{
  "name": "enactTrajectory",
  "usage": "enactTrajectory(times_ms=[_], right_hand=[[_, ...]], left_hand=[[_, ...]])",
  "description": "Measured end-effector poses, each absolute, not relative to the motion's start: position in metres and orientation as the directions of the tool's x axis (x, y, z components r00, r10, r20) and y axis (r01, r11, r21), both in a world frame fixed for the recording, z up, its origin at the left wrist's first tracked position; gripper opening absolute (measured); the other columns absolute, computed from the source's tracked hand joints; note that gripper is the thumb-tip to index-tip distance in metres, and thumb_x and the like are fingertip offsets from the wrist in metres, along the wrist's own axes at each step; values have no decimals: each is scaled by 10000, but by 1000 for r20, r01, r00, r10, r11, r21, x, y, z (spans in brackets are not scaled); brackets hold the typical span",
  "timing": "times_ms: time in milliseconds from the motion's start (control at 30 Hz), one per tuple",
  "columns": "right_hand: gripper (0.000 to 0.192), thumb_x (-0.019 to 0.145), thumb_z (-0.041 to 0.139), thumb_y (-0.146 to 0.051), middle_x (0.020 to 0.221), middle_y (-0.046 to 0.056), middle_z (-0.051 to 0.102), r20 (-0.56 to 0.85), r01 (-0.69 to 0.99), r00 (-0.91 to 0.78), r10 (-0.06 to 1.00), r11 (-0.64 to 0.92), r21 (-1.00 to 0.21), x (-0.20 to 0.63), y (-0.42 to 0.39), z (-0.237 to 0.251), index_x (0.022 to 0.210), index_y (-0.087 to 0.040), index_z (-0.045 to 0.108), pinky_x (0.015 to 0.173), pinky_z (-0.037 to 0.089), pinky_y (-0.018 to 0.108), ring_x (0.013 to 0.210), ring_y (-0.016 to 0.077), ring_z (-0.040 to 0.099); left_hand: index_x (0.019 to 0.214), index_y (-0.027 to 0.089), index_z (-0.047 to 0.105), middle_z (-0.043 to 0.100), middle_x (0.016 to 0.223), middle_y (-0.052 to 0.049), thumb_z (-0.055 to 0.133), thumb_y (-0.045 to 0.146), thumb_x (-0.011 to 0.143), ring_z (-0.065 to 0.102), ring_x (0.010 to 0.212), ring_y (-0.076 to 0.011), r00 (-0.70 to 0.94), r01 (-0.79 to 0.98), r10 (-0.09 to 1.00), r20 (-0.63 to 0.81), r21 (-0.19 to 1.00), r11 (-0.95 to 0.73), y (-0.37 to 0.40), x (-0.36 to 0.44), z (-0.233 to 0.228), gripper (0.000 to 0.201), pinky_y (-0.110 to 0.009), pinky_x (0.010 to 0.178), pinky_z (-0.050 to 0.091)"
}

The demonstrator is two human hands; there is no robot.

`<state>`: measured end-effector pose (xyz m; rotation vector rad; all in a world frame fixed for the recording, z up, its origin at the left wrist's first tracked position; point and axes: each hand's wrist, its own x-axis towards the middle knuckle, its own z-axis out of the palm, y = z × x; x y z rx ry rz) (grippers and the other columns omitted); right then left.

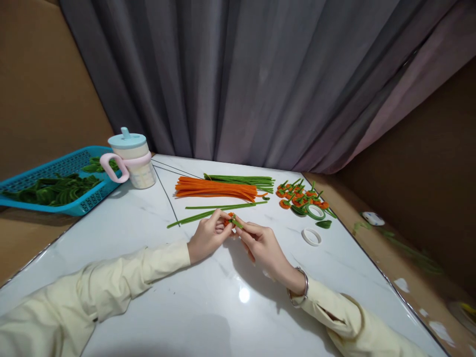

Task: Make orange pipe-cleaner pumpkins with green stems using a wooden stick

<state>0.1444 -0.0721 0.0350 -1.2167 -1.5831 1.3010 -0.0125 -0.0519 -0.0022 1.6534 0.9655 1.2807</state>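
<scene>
- Left hand point(208, 236): fingers closed in a pinch on a small orange pipe-cleaner coil point(229, 218), held just above the white marble-look table point(208, 307), near its middle.
- Right hand point(261, 244): thumb and forefinger pinched on the green pipe-cleaner stem point(237, 223) where it meets the coil; the other fingers are loosely curled. Both hands touch the same piece.
- Judgement on the step: the green stem appears to be in the course of being fixed to the orange coil. A sound result calls for the left pinch to keep the coil flat and steady while the right hand winds the green tightly against it, so no loose wire end stands out.
- Just beyond the hands: two loose green pipe cleaners point(208, 212) lie flat; farther off, an orange pipe-cleaner bundle point(215, 189) with a green bundle point(243, 180) beside it.
- Far right: a cluster of finished orange flowers point(299, 196), a green tape roll point(316, 212) and a white tape roll point(311, 237), apart from the hands.
- Far left: a lidded cup with pink handle point(131, 159) and a blue basket point(26, 178) holding green pieces.
- Obstruction: none seen between the hands; the loose green pipe cleaners lie close to the left fingertips and could be brushed.
</scene>
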Motion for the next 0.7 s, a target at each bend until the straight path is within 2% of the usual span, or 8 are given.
enactTrajectory(times_ms=[100,200,300,400,500,600,700], right_hand=[[345,804,625,-347,587,-34,459,-141,8,-334,932,-147,-989,147,-68,37,1091,-164,681,357,236,180,419,47,306],[388,738,699,-290,703,-5,514,-243,-145,-409,880,-326,-934,149,-65,41,1112,-187,674,349,182,155,466,34,287],[408,706,726,-267,690,-9,494,-271,-194,-401,875,-370,-908,148,-66,43,1102,-182,679,341,156,141,475,31,273],[398,728,704,-304,587,-47,420,-239,-164,-354,904,-311,-936,145,-69,42,1100,-163,679,326,189,134,435,27,252],[384,771,642,-353,531,-77,330,-142,-53,-307,941,-165,-985,142,-73,38,1093,-148,681,288,269,162,359,34,282],[336,811,567,-354,609,-48,382,1,79,-291,957,25,-997,142,-75,33,1039,-150,705,272,333,191,345,50,383],[287,844,500,-269,677,-17,474,143,219,-300,943,214,-952,144,-74,29,1001,-174,720,324,388,174,373,43,449]], left_hand=[[870,186,474,662,681,4,538,241,845,686,626,-144,194,90,898,394,905,-416,-52,-13,-2,88,-240,605,584],[887,187,476,674,715,-3,519,218,856,688,657,-138,206,91,874,440,880,-465,-51,-14,-4,61,-241,646,587],[900,185,483,680,730,-6,515,201,858,691,673,-135,207,116,855,475,856,-504,-51,-15,-6,55,-231,654,584],[903,180,496,683,737,-7,520,191,851,693,665,-132,200,143,843,499,836,-529,-51,-15,-6,59,-219,641,583],[894,175,505,681,735,-6,524,181,841,692,651,-128,193,154,835,515,824,-544,-52,-15,-5,56,-205,618,579],[880,174,511,684,738,-6,529,182,835,694,650,-129,192,164,842,505,829,-535,-52,-13,-5,49,-203,616,581],[864,176,510,693,768,-14,535,196,833,701,673,-138,191,154,856,481,847,-510,-52,-12,-5,45,-212,633,586]])
